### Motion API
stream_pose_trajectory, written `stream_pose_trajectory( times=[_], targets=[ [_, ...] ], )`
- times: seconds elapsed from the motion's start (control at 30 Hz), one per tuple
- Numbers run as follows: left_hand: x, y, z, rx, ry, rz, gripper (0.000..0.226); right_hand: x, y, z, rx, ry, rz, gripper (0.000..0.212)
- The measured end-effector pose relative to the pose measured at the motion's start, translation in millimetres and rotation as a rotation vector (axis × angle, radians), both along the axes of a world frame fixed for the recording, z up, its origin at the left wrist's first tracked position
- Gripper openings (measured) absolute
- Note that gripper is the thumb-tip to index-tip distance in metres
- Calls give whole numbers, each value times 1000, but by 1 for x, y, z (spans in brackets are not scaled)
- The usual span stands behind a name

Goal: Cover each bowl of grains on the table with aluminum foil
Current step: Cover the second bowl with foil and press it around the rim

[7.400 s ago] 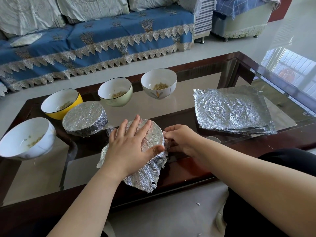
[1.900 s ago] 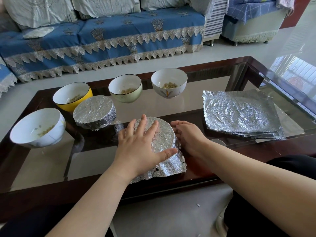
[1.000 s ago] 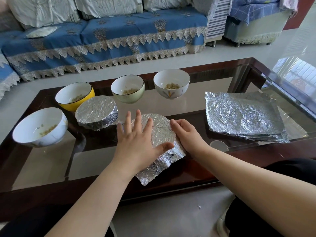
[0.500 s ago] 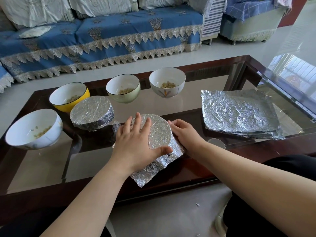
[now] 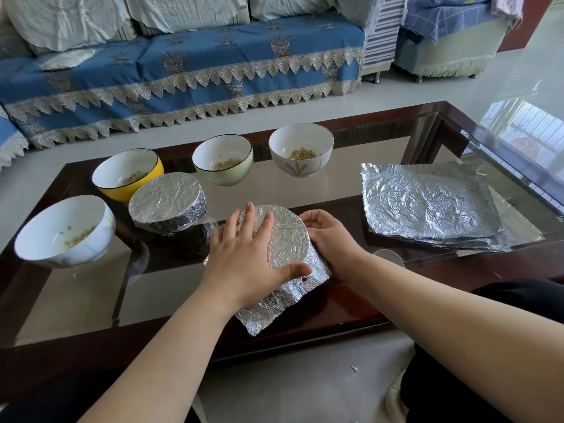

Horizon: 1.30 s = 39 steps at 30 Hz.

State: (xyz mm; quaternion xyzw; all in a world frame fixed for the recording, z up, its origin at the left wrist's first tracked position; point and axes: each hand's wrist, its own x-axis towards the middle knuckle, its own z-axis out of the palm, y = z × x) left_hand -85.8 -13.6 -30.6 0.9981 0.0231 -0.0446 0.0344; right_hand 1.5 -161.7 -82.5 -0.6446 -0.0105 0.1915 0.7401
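We are in a home living room: a blue lace-trimmed sofa cover (image 5: 195,71) fills the upper left, behind a dark wood-framed glass coffee table (image 5: 351,190).

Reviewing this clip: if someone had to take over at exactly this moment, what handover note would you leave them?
Left hand: flat on the foil top of the near bowl, pressing, no grip.
Right hand: fingers curled against the foil at that bowl's right side.
Done: one foil-covered bowl, fully wrapped.
In progress: the near bowl; a loose foil flap sticks out at its front.
Left: four open bowls of grains: white bowl, yellow bowl, green bowl, flower-print bowl.
Spare foil sheets lie stacked at right.
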Motion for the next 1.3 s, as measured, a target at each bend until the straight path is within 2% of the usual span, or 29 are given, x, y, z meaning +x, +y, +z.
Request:
stream_pose_trajectory(
  times=[0.13, 0.3, 0.37, 0.47, 0.57, 0.67, 0.8, 0.97, 1.13, 1.2, 1.3],
  targets=[
    [1, 1, 1, -4, 21, -13, 134, 4, -3, -3, -93, -83, 29, 29],
    [3, 4, 1, -6, 48, -36, 138, 5, -6, 0, -255, -294, 93, 31],
    [3, 6, 1, -19, 58, -42, 139, 6, -8, 4, -298, -295, 83, 32],
    [3, 6, 3, -17, 61, -38, 134, 4, -9, 14, -351, -278, 72, 28],
    [1, -2, 1, -9, 26, 29, 130, -12, -9, 25, -487, -372, 72, 22],
    [-1, -14, 0, -3, 17, 133, 123, -27, -10, 32, -440, -384, 123, 37],
    [-5, -20, 10, 3, 55, 166, 119, -20, -9, 28, -449, -394, 137, 34],
    [-11, -8, 12, 120, 25, 104, 122, -11, -9, 24, -531, -403, 121, 21],
    [-3, -3, 3, 1, 62, -76, 128, -11, -9, 24, -562, -508, 114, 29],
    [-2, -2, 1, -21, 72, -84, 127, -12, -10, 22, -518, -500, 89, 27],
    [-4, -2, 0, -33, 51, -73, 124, -19, -14, 16, -340, -412, 73, 28]
  ],
)
